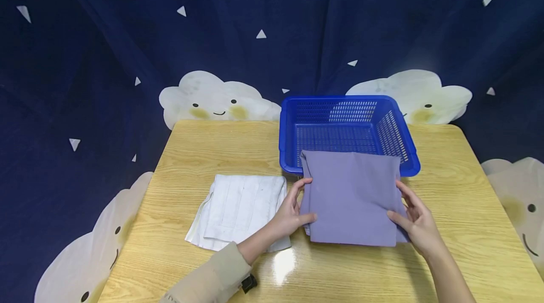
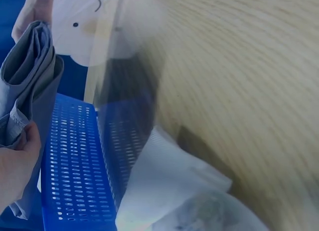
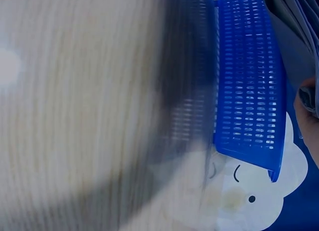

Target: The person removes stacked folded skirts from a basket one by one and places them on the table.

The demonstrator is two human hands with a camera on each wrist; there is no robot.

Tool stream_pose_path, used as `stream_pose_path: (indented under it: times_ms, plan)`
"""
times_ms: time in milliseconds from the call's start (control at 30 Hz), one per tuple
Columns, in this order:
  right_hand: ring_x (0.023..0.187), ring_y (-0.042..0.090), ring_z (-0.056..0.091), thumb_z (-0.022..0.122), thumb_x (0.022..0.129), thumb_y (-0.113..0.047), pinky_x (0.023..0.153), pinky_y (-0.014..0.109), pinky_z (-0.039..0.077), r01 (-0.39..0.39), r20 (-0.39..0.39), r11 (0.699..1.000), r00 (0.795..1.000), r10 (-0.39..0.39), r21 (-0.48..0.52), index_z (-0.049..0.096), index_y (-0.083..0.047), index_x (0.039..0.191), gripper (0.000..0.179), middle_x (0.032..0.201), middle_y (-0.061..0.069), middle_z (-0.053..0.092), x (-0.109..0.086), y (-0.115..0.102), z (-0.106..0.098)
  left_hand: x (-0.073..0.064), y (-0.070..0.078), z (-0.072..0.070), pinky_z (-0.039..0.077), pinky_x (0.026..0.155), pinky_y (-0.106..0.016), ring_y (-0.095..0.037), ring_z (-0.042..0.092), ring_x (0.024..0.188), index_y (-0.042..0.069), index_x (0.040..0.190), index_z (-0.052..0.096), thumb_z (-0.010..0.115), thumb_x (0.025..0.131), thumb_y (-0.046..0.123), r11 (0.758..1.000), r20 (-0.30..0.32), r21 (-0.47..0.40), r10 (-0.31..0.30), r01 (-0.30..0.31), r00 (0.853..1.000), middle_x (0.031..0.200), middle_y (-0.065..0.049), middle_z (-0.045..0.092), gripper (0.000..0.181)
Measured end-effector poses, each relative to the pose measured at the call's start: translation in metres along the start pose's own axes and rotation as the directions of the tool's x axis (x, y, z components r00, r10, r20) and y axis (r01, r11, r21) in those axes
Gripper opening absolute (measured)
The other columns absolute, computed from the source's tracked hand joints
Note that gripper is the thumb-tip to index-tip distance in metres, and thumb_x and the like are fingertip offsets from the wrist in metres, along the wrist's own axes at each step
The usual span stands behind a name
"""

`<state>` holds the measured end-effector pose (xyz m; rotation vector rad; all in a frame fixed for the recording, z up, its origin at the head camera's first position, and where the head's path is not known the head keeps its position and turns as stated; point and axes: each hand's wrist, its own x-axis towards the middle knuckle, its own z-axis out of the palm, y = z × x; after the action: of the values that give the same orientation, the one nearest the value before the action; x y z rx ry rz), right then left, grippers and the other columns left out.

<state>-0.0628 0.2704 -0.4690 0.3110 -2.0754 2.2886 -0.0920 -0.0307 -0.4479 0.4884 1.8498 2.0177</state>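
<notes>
A folded purple cloth [image 1: 352, 199] is held up between both hands, overlapping the near rim of the blue basket [image 1: 412, 166] in the head view. My left hand [image 1: 291, 213] grips its left side, thumb on the front face and fingers behind the edge. On the opposite side my right hand [image 1: 418, 223] pinches the cloth the same way. Stacked fold layers of the cloth [image 2: 30, 76] show edge-on in the left wrist view, with a seam near the thumb. To the left, a folded white garment [image 1: 242, 208] lies flat on the table, partly behind my left wrist.
The perforated basket stands at the back of the wooden table [image 1: 204, 147], close to a dark blue curtain [image 1: 238, 5] printed with white clouds and triangles. A small black object [image 1: 249, 283] shows beside my left sleeve [image 1: 212, 274].
</notes>
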Motion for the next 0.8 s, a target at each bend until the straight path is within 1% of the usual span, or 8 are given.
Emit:
stream_pose_path:
  times_ms: [67, 100, 233, 400, 533, 633, 700, 800]
  plan:
    - [0.113, 0.002, 0.043, 0.05, 0.079, 0.023, 0.091, 0.01, 0.036, 0.005, 0.006, 1.0, 1.0, -0.005, 0.003, 0.026, 0.002, 0.141, 0.07, 0.126, -0.004, 0.043, -0.002, 0.001, 0.0, -0.001, -0.001, -0.001, 0.03, 0.041, -0.012, -0.006, 0.036, 0.055, 0.001, 0.139, 0.023, 0.06, 0.073, -0.015, 1.0, 0.013, 0.012, -0.005, 0.005, 1.0, 0.149, -0.014, 0.018, 0.078]
    - [0.112, 0.002, 0.044, 0.049, 0.079, 0.023, 0.091, 0.01, 0.037, 0.006, 0.009, 1.0, 1.0, -0.006, 0.009, 0.026, 0.002, 0.141, 0.07, 0.125, -0.004, 0.043, -0.003, 0.002, 0.0, -0.002, -0.002, -0.001, 0.027, 0.039, -0.012, -0.006, 0.028, 0.048, 0.002, 0.139, 0.023, 0.06, 0.073, -0.014, 1.0, 0.018, 0.017, -0.007, 0.007, 1.0, 0.149, -0.015, 0.017, 0.078]
    - [0.114, 0.002, 0.043, 0.048, 0.077, 0.025, 0.093, 0.01, 0.035, 0.016, 0.008, 1.0, 1.0, -0.016, 0.013, 0.026, 0.003, 0.141, 0.071, 0.128, -0.004, 0.043, -0.006, 0.003, 0.001, -0.005, -0.004, -0.002, 0.026, 0.037, -0.012, -0.001, 0.024, 0.041, 0.002, 0.139, 0.023, 0.061, 0.073, -0.014, 1.0, 0.031, 0.019, -0.01, 0.009, 0.999, 0.148, -0.016, 0.017, 0.078]
    - [0.121, 0.001, 0.037, 0.047, 0.077, 0.026, 0.097, 0.009, 0.027, 0.022, 0.009, 1.0, 1.0, -0.022, 0.011, 0.026, 0.001, 0.141, 0.072, 0.136, -0.006, 0.038, -0.012, 0.005, 0.002, -0.01, -0.008, -0.001, 0.026, 0.037, -0.013, -0.001, 0.025, 0.041, 0.004, 0.138, 0.025, 0.062, 0.073, -0.013, 1.0, 0.027, 0.003, -0.001, 0.001, 1.0, 0.147, -0.019, 0.019, 0.077]
    - [0.124, 0.0, 0.033, 0.046, 0.077, 0.027, 0.099, 0.009, 0.024, 0.033, 0.014, 0.999, 0.999, -0.033, 0.011, 0.026, 0.001, 0.141, 0.073, 0.139, -0.007, 0.035, -0.017, 0.008, 0.003, -0.012, -0.025, 0.0, 0.026, 0.036, -0.014, -0.001, 0.026, 0.041, 0.009, 0.138, 0.027, 0.063, 0.072, -0.013, 1.0, 0.014, -0.021, -0.012, 0.012, 1.0, 0.146, -0.015, 0.022, 0.078]
    - [0.126, 0.0, 0.032, 0.046, 0.076, 0.028, 0.101, 0.009, 0.022, 0.039, 0.008, 0.999, 0.999, -0.039, 0.013, 0.026, 0.001, 0.141, 0.073, 0.14, -0.008, 0.035, -0.021, 0.011, 0.003, -0.013, -0.039, 0.0, 0.027, 0.035, -0.014, -0.001, 0.027, 0.04, 0.012, 0.139, 0.025, 0.063, 0.072, -0.014, 0.999, 0.013, -0.039, 0.0, 0.0, 1.0, 0.145, -0.013, 0.024, 0.08]
    - [0.126, -0.001, 0.031, 0.046, 0.076, 0.028, 0.102, 0.009, 0.021, 0.04, 0.005, 0.999, 0.999, -0.04, 0.012, 0.026, 0.001, 0.141, 0.073, 0.14, -0.008, 0.035, -0.023, 0.013, 0.003, -0.014, -0.044, 0.001, 0.035, 0.039, -0.012, 0.001, 0.039, 0.047, 0.011, 0.139, 0.025, 0.062, 0.072, -0.015, 0.997, 0.02, -0.065, 0.03, -0.029, 0.999, 0.143, -0.015, 0.025, 0.08]
    - [0.127, -0.001, 0.03, 0.045, 0.076, 0.029, 0.102, 0.009, 0.021, 0.043, 0.008, 0.999, 0.999, -0.043, 0.017, 0.026, 0.001, 0.141, 0.073, 0.141, -0.008, 0.033, -0.026, 0.015, 0.003, -0.017, -0.048, 0.003, 0.049, 0.058, -0.016, -0.004, 0.056, 0.069, 0.008, 0.138, 0.024, 0.059, 0.072, -0.018, 0.99, 0.035, -0.129, 0.07, -0.065, 0.997, 0.139, -0.018, 0.027, 0.08]
